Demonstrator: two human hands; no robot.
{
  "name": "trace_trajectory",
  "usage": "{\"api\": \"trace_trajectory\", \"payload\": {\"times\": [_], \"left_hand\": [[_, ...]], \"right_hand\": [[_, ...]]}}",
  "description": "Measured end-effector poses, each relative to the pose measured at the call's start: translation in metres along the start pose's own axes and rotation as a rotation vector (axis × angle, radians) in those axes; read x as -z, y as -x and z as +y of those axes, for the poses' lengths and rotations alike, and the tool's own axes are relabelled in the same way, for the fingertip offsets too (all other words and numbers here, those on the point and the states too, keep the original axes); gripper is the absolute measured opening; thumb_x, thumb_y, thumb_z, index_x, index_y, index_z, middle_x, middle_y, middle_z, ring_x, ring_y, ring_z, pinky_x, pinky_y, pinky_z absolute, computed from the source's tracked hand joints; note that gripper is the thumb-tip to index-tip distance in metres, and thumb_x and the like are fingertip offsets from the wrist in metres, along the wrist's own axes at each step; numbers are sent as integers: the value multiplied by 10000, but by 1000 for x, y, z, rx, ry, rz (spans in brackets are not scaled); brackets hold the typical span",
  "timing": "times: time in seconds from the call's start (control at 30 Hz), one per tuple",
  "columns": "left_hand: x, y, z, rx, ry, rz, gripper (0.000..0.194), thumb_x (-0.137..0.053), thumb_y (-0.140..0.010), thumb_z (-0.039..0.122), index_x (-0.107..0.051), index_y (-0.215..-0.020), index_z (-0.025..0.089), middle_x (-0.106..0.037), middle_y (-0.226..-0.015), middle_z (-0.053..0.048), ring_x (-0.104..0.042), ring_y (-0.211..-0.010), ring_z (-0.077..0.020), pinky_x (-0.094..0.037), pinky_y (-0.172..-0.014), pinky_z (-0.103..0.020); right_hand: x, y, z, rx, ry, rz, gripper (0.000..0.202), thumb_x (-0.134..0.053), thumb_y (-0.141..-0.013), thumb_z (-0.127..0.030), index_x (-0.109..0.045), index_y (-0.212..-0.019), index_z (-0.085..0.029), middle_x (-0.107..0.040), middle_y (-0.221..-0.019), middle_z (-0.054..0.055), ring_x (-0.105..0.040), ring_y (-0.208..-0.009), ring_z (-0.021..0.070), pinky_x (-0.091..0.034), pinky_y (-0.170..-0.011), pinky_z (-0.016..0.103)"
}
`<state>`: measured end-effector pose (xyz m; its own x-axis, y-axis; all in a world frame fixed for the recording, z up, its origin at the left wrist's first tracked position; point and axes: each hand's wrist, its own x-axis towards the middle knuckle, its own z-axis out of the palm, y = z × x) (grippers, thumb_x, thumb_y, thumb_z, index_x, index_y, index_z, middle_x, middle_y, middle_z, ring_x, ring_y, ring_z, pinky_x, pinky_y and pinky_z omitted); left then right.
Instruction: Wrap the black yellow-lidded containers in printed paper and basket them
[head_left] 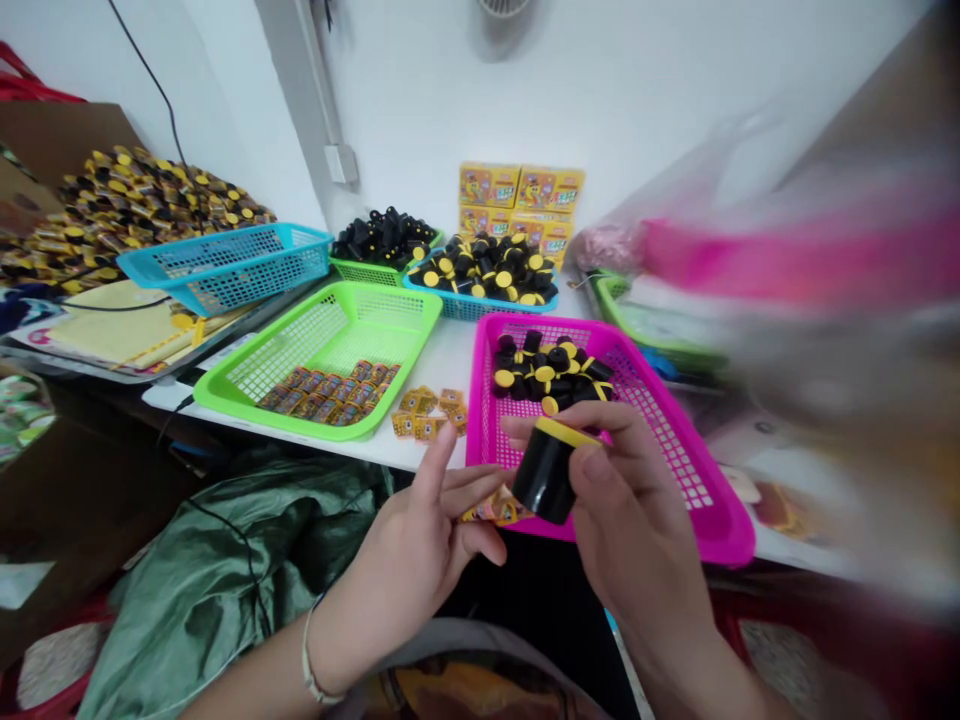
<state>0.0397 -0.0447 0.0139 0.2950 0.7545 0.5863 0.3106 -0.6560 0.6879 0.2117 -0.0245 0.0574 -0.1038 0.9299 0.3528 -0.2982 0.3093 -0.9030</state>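
My right hand (630, 510) is closed around a small black cylindrical container (546, 475) with a yellow lid, tilted above the near edge of the pink basket (720, 515). Close by on its left, my left hand (427, 525) holds a small yellow printed wrapper (495, 507) at its fingers, partly hidden by them. One left digit points upward, away from the others. More black containers with yellow lids (551, 370) lie in the pink basket. Several small yellow printed pieces (427, 412) lie on the white table between the pink and green baskets.
Left of these, a green basket (345, 300) contains rows of wrapped containers (330, 393). Behind, a blue basket (457, 303) is heaped with black and yellow containers. Printed yellow boxes (521, 200) stand against the wall. A blurred plastic bag (795, 260) fills the right side.
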Motion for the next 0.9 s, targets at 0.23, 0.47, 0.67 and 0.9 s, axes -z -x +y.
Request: {"api": "trace_trajectory", "payload": {"times": [0.23,0.47,0.67,0.9], "left_hand": [[-1,2,-4,-112,33,125,1039,-672,-931,118,55,-1590,459,-823,-1008,-19,-729,-1149,-259,-587,-994,-429],[5,1,8,-108,61,144,1053,-689,-939,164,83,-1577,488,-756,-1242,-51,-792,-966,-223,-633,-951,-399],[1,-2,17,92,292,289,1101,-778,-839,70,-43,-1571,438,-798,-1114,-17,-806,-900,-232,-698,-821,-348],[1,-1,21,170,298,319,1104,-835,-770,60,-141,-1547,423,-805,-1071,-4,-806,-899,-243,-705,-784,-331]], "right_hand": [[-5,1,11,-70,40,12,266,-666,-923,-523,-536,-956,-294,-814,-954,27,-793,-855,210,-662,-741,347],[1,5,16,51,260,118,218,-808,-819,-401,-633,-846,-273,-750,-870,7,-756,-848,187,-632,-766,308],[4,11,25,178,261,34,237,-841,-781,-257,-604,-792,-265,-775,-986,12,-764,-899,197,-627,-791,333],[14,12,16,292,408,-171,264,-806,-817,-203,-641,-1000,-300,-723,-1053,24,-727,-917,187,-611,-780,325]]}}
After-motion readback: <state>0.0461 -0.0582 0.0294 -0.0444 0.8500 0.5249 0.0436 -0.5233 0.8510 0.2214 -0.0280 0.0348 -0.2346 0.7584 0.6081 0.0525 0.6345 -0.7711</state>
